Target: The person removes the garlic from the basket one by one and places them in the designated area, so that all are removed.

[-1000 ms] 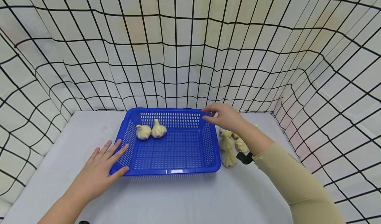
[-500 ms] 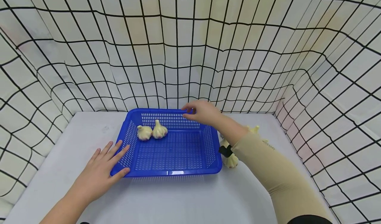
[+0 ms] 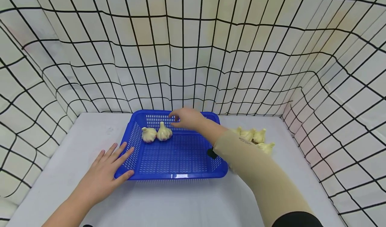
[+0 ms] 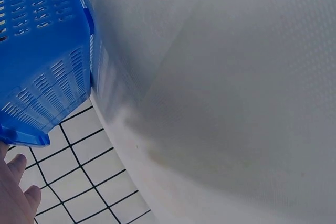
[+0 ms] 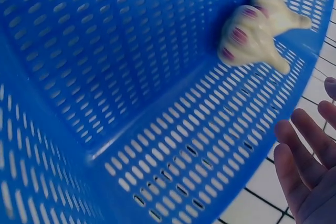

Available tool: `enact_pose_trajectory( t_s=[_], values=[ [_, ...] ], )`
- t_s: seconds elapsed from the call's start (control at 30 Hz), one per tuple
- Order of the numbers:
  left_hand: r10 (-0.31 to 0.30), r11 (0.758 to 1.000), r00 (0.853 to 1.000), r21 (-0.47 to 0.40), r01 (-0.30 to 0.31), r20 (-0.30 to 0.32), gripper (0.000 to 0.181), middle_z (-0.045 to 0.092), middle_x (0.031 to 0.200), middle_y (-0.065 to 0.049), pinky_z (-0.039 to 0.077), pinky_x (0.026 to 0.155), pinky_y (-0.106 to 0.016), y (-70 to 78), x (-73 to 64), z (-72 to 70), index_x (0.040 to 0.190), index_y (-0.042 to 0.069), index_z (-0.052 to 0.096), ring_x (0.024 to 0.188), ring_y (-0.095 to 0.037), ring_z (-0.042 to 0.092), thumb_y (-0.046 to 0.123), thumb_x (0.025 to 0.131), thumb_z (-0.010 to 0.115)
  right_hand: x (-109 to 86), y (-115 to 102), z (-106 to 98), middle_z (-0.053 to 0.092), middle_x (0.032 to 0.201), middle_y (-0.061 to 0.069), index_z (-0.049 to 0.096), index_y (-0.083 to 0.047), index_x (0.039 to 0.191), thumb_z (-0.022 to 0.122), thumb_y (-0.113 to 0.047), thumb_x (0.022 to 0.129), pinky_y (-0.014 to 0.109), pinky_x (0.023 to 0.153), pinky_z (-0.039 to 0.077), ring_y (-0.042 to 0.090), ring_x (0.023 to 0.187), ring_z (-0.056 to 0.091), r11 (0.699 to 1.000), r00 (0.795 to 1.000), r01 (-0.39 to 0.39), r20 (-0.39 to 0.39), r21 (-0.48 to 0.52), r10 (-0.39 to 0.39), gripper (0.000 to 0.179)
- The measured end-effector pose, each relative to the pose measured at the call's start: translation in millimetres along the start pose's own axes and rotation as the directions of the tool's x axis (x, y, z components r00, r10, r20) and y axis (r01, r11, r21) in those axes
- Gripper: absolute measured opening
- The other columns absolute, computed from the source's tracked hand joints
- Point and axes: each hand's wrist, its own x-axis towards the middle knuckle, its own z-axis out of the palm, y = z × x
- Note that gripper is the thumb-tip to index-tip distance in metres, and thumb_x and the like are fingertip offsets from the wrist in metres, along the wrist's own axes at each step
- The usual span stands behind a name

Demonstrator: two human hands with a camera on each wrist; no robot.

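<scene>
My left hand rests with spread, straight fingers on the left side of a blue plastic basket. In the left wrist view, its fingers show at the basket's edge. Two garlic bulbs, one at the left and one beside it, sit close together inside, near the back left corner. Over the basket's back part hovers my right hand, fingers loosely bent and holding nothing, just right of the bulbs. The right wrist view shows its fingers apart from both bulbs.
Several more garlic bulbs lie on the white table right of the basket, partly hidden by my right sleeve. Black grid netting over white sheeting stands around the back and sides.
My right hand has moved left across the basket, from its back right corner to near the two bulbs. The left hand stays on the basket's left side.
</scene>
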Motion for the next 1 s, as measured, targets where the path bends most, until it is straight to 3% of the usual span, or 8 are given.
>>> enact_pose_trajectory(
  t_s=[0.2, 0.43, 0.6, 0.83, 1.0],
  values=[
    [0.003, 1.000, 1.000, 0.004, -0.003, -0.013, 0.076, 0.027, 0.161, -0.017, -0.019, 0.117, -0.043, 0.3, -1.4, 0.7, 0.157, 0.022, 0.030, 0.151, -0.038, 0.007, 0.057, 0.095, 0.056, 15.0, -9, 14, 0.069, 0.111, -0.008, 0.058, -0.027, 0.139, 0.063, -0.042, 0.097, 0.025, 0.076, 0.052, 0.008, 0.097, 0.062, 0.996, 0.999, -0.002, 0.050, -0.087, 0.007, 0.046],
    [0.012, 1.000, 1.000, 0.010, -0.012, -0.020, 0.076, 0.026, 0.161, -0.017, -0.019, 0.118, -0.043, -0.1, -2.0, 1.9, 0.158, 0.022, 0.028, 0.151, -0.037, 0.005, 0.056, 0.096, 0.056, 26.7, -16, 22, 0.067, 0.107, -0.010, 0.054, -0.030, 0.142, 0.062, -0.044, 0.097, 0.023, 0.068, 0.051, 0.006, 0.094, 0.060, 0.995, 0.995, -0.007, 0.095, -0.098, 0.016, 0.048],
    [0.005, 1.000, 1.000, 0.015, -0.005, -0.018, 0.076, 0.026, 0.161, -0.017, -0.019, 0.117, -0.043, 0.1, -1.2, 1.8, 0.158, 0.023, 0.028, 0.151, -0.038, 0.006, 0.056, 0.096, 0.055, 32.3, -18, 29, 0.067, 0.114, -0.008, 0.050, -0.030, 0.145, 0.061, -0.045, 0.097, 0.028, 0.075, 0.053, 0.009, 0.101, 0.061, 0.995, 0.992, -0.023, 0.117, -0.092, 0.034, 0.051],
    [-0.005, 1.000, 1.000, 0.011, 0.005, -0.009, 0.076, 0.025, 0.162, -0.016, -0.018, 0.118, -0.044, 1.0, -0.6, -1.6, 0.158, 0.023, 0.029, 0.151, -0.038, 0.006, 0.057, 0.096, 0.055, 33.9, -20, 35, 0.056, 0.143, -0.005, 0.045, -0.032, 0.149, 0.058, -0.044, 0.098, 0.036, 0.094, 0.052, 0.017, 0.127, 0.055, 0.995, 0.990, -0.056, 0.125, -0.087, 0.066, 0.054],
    [-0.011, 1.000, 1.000, 0.006, 0.011, 0.010, 0.076, 0.024, 0.162, -0.017, -0.017, 0.118, -0.045, 1.4, -0.9, -3.7, 0.158, 0.022, 0.029, 0.150, -0.040, 0.008, 0.057, 0.096, 0.055, 34.0, -22, 35, 0.060, 0.138, -0.004, 0.049, -0.029, 0.146, 0.060, -0.042, 0.098, 0.034, 0.093, 0.052, 0.016, 0.122, 0.058, 0.996, 0.991, -0.052, 0.117, -0.071, 0.060, 0.051]
  ],
)
